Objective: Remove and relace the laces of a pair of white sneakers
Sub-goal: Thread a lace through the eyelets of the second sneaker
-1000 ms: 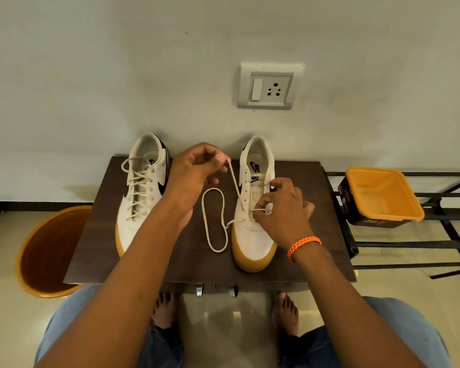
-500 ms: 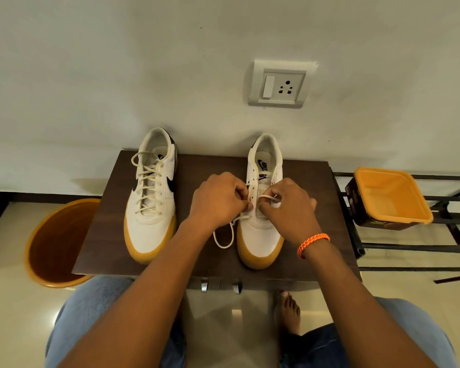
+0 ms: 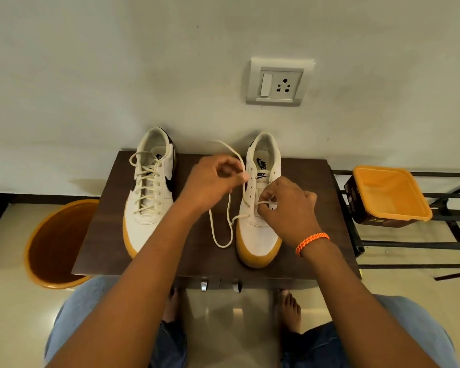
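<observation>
Clearly the lace (image 3: 229,221) is limp and light, so our left hand (image 3: 213,181) pinches it near its tip. Mid-frame, our right hand (image 3: 284,205) pinches the strand at the right sneaker (image 3: 258,235)'s eyelets.

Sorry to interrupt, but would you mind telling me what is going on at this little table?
A seated person is lacing a pair of white sneakers on a dark wooden table. The left sneaker is fully laced and untouched. The right sneaker has lace only through its lowest eyelets. The left hand pinches the lace, which loops loosely over the table between the shoes, while the right hand pinches the lace at the eyelets.
</observation>
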Tool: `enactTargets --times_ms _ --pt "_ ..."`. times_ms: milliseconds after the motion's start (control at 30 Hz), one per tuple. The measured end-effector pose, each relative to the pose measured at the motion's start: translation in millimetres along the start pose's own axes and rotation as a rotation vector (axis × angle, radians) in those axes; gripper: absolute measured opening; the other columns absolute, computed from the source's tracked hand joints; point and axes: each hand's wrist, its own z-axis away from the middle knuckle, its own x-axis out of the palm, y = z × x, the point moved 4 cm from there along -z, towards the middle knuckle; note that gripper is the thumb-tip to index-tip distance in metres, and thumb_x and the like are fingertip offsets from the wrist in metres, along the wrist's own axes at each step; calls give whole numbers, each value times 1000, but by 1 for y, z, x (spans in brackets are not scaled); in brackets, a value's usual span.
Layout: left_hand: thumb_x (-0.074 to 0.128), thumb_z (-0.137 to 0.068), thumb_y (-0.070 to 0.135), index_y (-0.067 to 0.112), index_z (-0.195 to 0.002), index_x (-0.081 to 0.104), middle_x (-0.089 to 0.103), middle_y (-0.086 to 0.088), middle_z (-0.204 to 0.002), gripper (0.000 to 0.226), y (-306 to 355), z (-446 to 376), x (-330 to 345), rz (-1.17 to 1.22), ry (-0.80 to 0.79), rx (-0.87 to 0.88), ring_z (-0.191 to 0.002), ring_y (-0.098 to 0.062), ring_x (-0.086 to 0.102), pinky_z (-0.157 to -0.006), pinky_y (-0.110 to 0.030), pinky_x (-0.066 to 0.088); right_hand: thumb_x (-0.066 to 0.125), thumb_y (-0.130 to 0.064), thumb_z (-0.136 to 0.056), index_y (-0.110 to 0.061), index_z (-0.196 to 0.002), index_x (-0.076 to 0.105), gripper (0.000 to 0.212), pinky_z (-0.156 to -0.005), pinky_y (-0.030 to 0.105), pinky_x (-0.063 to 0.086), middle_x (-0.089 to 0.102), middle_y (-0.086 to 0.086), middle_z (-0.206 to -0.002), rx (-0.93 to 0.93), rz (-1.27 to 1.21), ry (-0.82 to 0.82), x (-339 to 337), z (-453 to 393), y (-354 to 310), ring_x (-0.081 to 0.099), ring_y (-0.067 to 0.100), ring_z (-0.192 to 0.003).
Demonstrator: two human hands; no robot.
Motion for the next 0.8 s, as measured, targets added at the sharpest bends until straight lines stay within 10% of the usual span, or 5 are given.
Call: enactTargets --times_ms 333,667,800 --pt "89 -81 41 32 -79 76 72 17 -72 15 -10 5 23 -492 -124 -32 -70 0 68 -69 -29 55 76 -29 -88 -33 -84 64 13 -90 36 22 59 -11 -107 17 -51 -20 -1 0 0 56 10 -102" --pt "70 -99 8 10 -98 72 74 -8 -88 3 8 0 -18 590 69 1 -72 -19 66 -66 -28 53 78 -33 -88 -28 -92 71 9 -96 37 27 58 -11 -110 -20 16 -47 0 0 2 53 8 -105" --pt "78 -95 27 22 -105 75 78 5 -97 11 -5 0 -6 62 -16 -124 -77 -16 75 -72 -30 55 77 -30 -88 -31 -87 65 12 -93 36 24 60 -12 -102 13 -96 -8 -3 0 3 54 7 -98"
